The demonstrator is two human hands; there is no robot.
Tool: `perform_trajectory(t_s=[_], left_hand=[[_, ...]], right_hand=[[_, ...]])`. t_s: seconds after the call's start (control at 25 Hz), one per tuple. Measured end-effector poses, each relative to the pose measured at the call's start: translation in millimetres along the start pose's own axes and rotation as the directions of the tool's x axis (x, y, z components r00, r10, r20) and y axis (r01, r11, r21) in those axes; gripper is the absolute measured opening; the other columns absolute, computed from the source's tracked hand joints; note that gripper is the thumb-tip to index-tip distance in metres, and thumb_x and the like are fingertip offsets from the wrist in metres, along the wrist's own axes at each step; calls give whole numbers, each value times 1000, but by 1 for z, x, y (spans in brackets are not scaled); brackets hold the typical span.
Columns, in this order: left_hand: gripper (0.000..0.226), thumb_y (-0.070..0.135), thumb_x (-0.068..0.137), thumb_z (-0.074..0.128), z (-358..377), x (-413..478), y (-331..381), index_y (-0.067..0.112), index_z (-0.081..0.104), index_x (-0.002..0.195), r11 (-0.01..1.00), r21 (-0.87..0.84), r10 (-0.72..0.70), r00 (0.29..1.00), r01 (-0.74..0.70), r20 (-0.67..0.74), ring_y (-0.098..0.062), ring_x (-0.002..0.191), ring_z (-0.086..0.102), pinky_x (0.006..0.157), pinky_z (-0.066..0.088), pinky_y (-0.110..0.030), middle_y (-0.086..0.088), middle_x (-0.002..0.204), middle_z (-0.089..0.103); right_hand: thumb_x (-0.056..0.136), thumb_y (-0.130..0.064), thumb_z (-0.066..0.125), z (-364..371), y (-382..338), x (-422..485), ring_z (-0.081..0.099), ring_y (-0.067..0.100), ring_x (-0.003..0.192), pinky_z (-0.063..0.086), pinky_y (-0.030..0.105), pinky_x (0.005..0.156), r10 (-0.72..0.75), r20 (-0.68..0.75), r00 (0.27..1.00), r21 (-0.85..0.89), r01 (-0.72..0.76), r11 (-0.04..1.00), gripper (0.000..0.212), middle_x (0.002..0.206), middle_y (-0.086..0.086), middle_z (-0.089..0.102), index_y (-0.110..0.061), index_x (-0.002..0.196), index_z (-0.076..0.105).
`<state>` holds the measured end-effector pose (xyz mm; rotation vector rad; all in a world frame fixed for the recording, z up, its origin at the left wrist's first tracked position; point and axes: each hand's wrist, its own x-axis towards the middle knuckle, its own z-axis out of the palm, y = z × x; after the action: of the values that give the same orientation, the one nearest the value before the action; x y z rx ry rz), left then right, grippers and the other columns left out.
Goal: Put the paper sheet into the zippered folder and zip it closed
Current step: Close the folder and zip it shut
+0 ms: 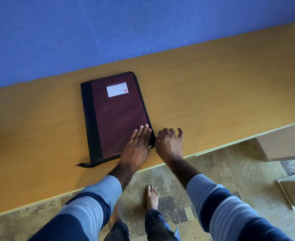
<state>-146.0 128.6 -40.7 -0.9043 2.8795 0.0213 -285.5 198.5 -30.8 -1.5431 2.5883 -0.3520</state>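
Blue wall (108, 28) behind wooden desk (212, 84); mottled carpet floor (221, 171).

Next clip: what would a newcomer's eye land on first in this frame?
A closed maroon zippered folder with a white label lies on the wooden desk. The left hand presses flat on its near right corner, while the right hand works at that corner's edge.

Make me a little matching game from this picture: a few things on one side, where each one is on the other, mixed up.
Things:
1. left hand
2. right hand
3. white label
4. zip pull tab

Places:
A. far end of the folder cover
B. flat on the cover, near corner
C. beside the folder's right edge
D. sticking out at the near left corner

Pairs: 1-B, 2-C, 3-A, 4-D
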Motion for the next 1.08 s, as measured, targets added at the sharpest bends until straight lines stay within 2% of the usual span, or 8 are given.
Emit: perform_trajectory(t_s=[0.16,0.4,0.56,0.68,0.96,1.08], left_hand=[[64,34,104,14,-2,1,-1,3,-4,157,999,-51,2,1000,-2,-5,-30,157,-2,127,-1,-41,-17,168,-2],[65,34,105,18,1,-5,-2,1,4,159,999,-46,21,999,-23,-43,-30,157,4,126,4,-41,-19,168,4],[65,32,104,29,2,-9,-2,-2,16,158,998,-54,36,997,-39,-64,-33,155,16,125,12,-43,-22,166,13],[67,32,102,33,6,-12,-3,-3,18,157,997,-56,47,996,-51,-72,-35,153,23,124,18,-44,-24,164,17],[66,33,104,28,15,-14,-3,-4,15,158,997,-47,61,994,-65,-86,-37,154,17,125,19,-47,-25,166,13],[68,33,102,34,13,-12,-2,-3,20,157,997,-51,48,996,-53,-77,-35,153,21,124,17,-46,-23,165,18]], right_hand=[[88,-19,62,2,2,16,64,25,90,35,60,108,-25,17,1000,-7,25,1000,9,88,2,68,-17,83,68],[92,-23,61,2,6,47,64,27,94,33,60,109,-62,0,998,14,62,998,13,91,4,69,-15,87,70],[95,-28,59,3,0,71,64,28,96,32,60,109,-88,0,996,-23,88,996,19,94,5,70,-14,89,70],[96,-26,56,4,-4,90,63,27,96,31,60,111,-114,4,993,-53,114,992,18,93,4,69,-15,89,68],[93,-27,62,8,-11,142,65,28,97,33,61,109,-142,-34,989,-92,138,986,16,92,6,71,-14,90,70],[93,-25,63,12,-14,160,65,28,97,34,62,109,-153,-37,988,-106,148,983,13,92,5,70,-15,90,70]])
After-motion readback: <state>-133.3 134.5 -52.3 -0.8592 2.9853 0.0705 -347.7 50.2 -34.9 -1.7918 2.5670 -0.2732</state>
